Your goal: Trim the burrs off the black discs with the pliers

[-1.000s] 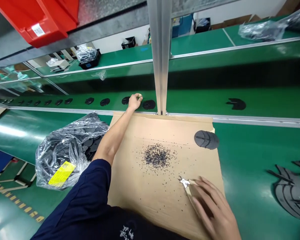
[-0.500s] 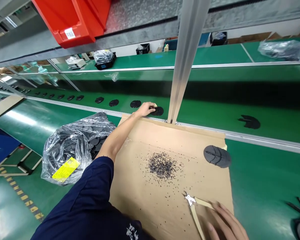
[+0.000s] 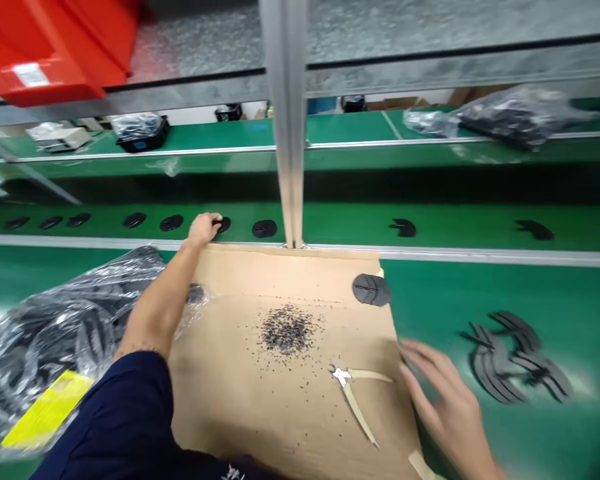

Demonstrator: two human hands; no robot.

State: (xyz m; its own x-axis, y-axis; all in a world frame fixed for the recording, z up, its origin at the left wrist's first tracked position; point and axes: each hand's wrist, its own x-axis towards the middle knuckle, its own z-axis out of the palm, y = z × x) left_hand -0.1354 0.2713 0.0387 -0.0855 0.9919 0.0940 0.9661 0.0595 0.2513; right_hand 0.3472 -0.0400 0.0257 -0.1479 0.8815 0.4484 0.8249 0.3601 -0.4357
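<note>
My left hand (image 3: 204, 228) reaches over to the far green strip, its fingers closed at the left edge of a thin black disc (image 3: 223, 225). Part of that disc is hidden by the fingers. My right hand (image 3: 445, 400) hovers, slightly blurred, at the right edge of the brown paper sheet (image 3: 220, 400), fingers stretched out and apart with nothing visible in them. Left of it, side cutters (image 3: 341, 377) with cream handles lie spread on the sheet. A heap of tiny black bits (image 3: 286, 330) sits mid-sheet, and overlapping dark discs (image 3: 371, 290) rest at its upper right corner.
Black curved pieces (image 3: 520, 360) lie on the green table to the right. A clear bag (image 3: 90, 293) of black parts with a yellow label stands at left. An aluminium post (image 3: 291, 133) rises behind the sheet. More black discs (image 3: 265, 229) line the far strip.
My view has turned right. My left hand has moved left along the strip from one disc to another. My right hand has left the cutters' handle and moved right.
</note>
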